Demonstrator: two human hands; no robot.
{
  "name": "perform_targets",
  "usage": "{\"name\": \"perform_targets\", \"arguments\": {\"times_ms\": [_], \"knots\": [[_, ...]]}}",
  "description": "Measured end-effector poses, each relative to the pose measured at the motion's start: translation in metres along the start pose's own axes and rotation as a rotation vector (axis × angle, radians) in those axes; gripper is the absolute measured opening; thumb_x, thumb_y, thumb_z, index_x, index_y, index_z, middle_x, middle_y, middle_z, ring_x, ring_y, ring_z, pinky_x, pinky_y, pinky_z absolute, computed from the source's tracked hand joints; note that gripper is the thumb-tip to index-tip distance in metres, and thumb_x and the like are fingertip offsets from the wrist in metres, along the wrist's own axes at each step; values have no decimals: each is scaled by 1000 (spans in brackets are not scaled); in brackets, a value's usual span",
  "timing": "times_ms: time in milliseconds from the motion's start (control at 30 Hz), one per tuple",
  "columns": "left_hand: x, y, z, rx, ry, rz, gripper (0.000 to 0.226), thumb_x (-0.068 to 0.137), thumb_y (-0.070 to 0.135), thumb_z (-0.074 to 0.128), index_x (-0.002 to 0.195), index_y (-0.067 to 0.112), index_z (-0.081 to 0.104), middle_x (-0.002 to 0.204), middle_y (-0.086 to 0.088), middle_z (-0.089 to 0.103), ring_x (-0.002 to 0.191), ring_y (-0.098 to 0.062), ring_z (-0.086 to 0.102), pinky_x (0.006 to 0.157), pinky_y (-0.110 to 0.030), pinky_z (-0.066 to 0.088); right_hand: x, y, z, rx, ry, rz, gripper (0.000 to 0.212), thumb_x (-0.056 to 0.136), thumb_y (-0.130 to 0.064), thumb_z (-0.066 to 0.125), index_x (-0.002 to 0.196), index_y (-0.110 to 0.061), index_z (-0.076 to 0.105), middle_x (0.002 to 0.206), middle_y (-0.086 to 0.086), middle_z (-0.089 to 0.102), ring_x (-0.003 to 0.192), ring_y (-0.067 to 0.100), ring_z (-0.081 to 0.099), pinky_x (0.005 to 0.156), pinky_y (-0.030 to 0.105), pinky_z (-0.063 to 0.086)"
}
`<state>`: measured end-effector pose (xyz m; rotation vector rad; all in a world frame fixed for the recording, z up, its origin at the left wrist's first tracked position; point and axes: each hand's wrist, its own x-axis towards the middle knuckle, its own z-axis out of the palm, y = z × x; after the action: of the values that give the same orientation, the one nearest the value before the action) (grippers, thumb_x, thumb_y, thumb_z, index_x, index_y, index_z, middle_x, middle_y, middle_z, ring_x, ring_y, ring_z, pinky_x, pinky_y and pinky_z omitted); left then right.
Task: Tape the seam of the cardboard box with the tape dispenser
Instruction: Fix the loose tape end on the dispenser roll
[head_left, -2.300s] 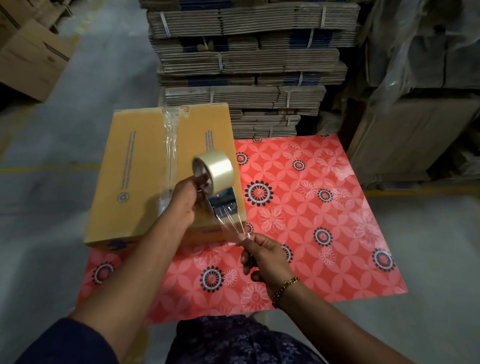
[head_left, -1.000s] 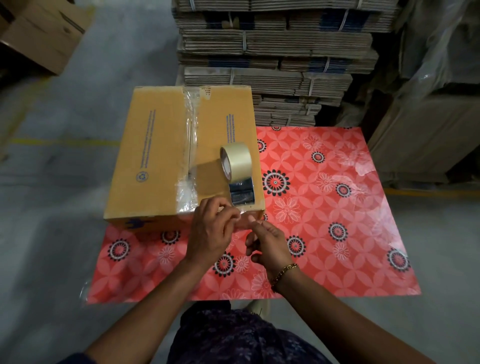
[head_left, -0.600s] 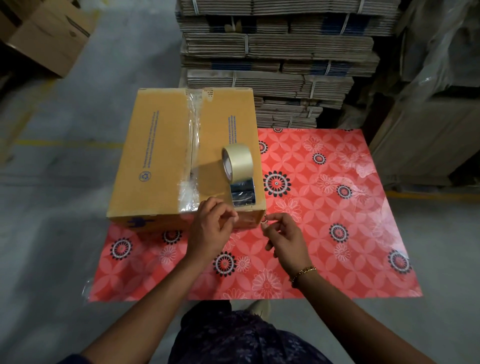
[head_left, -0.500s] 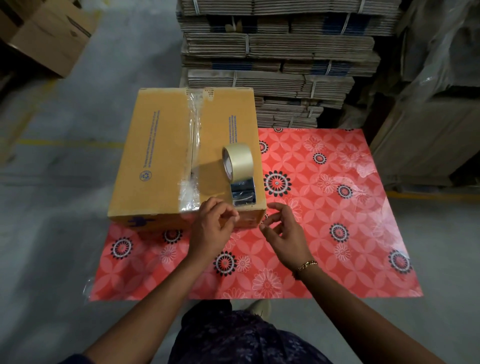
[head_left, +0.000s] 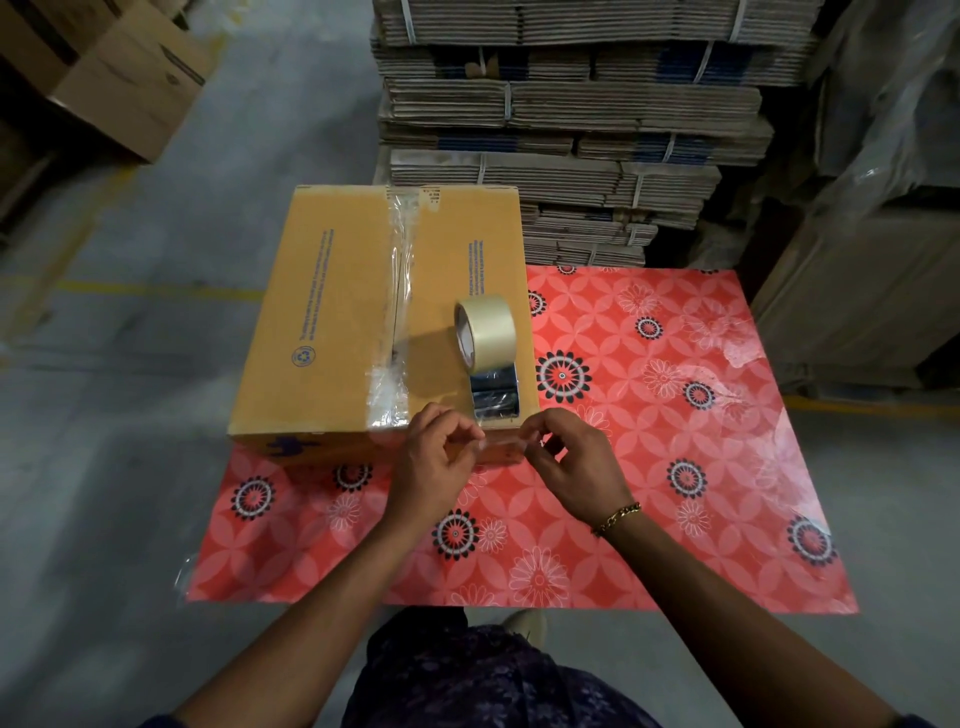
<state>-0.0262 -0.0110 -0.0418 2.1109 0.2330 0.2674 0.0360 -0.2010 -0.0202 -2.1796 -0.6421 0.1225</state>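
Note:
A yellow-brown cardboard box (head_left: 332, 322) lies on the red floral mat (head_left: 649, 467), with clear tape (head_left: 397, 291) running along its centre seam from back to front. The tape dispenser (head_left: 488, 353) with its roll of clear tape stands on the box top near the front right corner, held by neither hand. My left hand (head_left: 439, 460) and my right hand (head_left: 579, 465) are in front of the box's near edge, fingertips pinched. A short clear tape strip (head_left: 506, 441) stretches between them.
Tall stacks of bundled flat cardboard (head_left: 571, 119) stand right behind the box. Plastic-wrapped cartons (head_left: 872, 260) are at the right, and brown boxes (head_left: 119, 73) sit at the far left. Grey concrete floor (head_left: 130, 467) surrounds the mat.
The dispenser went from my left hand onto the box top. My right hand spread its fingers half a second ago and has now pinched the tape strip close to my left hand.

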Motion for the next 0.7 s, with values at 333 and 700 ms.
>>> {"name": "perform_targets", "arguments": {"times_ms": [333, 700], "knots": [[-3, -1, 1, -51, -18, -48, 10, 87, 7, 74, 86, 16, 69, 98, 5, 59, 88, -10, 64, 75, -13, 48, 0, 5, 2, -47, -56, -17, 18, 90, -13, 66, 106, -20, 65, 93, -15, 62, 70, 10, 62, 63, 33, 54], [-15, 3, -4, -110, 0, -149, 34, 88, 10, 74, 112, 29, 59, 107, 12, 62, 90, 0, 63, 69, -15, 52, 1, 9, 4, -9, -68, 39, 9, 92, -15, 63, 97, -21, 67, 93, -8, 66, 74, 9, 62, 66, 34, 54]]}}
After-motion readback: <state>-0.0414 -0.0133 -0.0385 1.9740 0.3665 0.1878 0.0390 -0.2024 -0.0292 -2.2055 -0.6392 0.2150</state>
